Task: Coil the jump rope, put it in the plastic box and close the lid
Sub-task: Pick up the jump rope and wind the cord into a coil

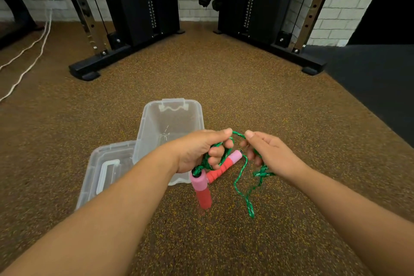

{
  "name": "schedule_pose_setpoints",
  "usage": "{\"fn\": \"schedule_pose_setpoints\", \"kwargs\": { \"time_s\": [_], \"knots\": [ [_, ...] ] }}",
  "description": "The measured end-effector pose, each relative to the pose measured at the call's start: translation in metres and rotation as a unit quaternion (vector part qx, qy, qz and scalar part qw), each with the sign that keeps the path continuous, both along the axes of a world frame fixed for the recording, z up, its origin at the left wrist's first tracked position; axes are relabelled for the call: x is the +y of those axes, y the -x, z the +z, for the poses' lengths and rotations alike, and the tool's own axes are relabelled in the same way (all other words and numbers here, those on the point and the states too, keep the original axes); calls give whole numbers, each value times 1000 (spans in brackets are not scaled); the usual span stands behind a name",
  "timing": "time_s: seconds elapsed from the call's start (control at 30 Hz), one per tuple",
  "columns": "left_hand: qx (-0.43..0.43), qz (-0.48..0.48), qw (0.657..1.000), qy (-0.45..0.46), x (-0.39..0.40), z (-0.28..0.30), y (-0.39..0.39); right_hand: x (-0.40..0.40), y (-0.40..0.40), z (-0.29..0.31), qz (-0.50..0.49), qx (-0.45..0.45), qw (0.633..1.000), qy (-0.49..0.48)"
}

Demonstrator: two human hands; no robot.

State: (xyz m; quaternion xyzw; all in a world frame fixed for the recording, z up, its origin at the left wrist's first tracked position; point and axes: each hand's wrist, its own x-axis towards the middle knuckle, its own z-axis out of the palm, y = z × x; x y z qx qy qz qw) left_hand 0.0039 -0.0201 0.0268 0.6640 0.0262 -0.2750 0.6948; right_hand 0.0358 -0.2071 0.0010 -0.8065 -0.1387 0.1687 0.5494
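The jump rope has a green braided cord (240,177) and two red and pink foam handles. My left hand (199,150) grips several loops of the cord together; one handle (201,190) hangs below it and the other handle (224,166) pokes out to the right. My right hand (266,152) pinches the cord a short way to the right, with a loose loop dangling beneath. The clear plastic box (145,130) stands open on the floor just behind my left hand. Its clear lid (94,172) lies beside it on the left.
A black cable machine frame (125,51) stands at the back, with its second foot (300,60) at the right. White cables (26,58) trail over the speckled brown floor at far left. A dark mat (376,78) covers the floor at right.
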Motion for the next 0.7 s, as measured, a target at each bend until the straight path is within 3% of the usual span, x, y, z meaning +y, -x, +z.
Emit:
{"fn": "schedule_pose_setpoints", "kwargs": {
  "time_s": [0.07, 0.2, 0.33, 0.47, 0.6, 0.67, 0.7],
  "knots": [
    [3, 30, 999, 17, 3, 0, -3, -4, 1, -6, 20, 68, 997, -8],
    [1, 95, 995, 34, 10, -1, -8, -12, 0, -16, 6, 184, 976, -113],
    [4, 136, 990, 34, 12, 0, -9, -18, -1, -23, -3, 172, 977, -129],
    [1, 155, 987, 39, 9, 4, -11, -22, -2, -37, -21, 77, 997, -12],
    [-7, 181, 980, 82, 5, 12, -15, -29, 10, -57, -41, -66, 989, 128],
    [-12, 202, 973, 110, 4, 16, -17, -37, 15, -70, 82, -184, 930, 309],
    [-15, 208, 971, 121, 4, 18, -17, -40, 17, -75, 166, -216, 873, 404]
  ]
}}
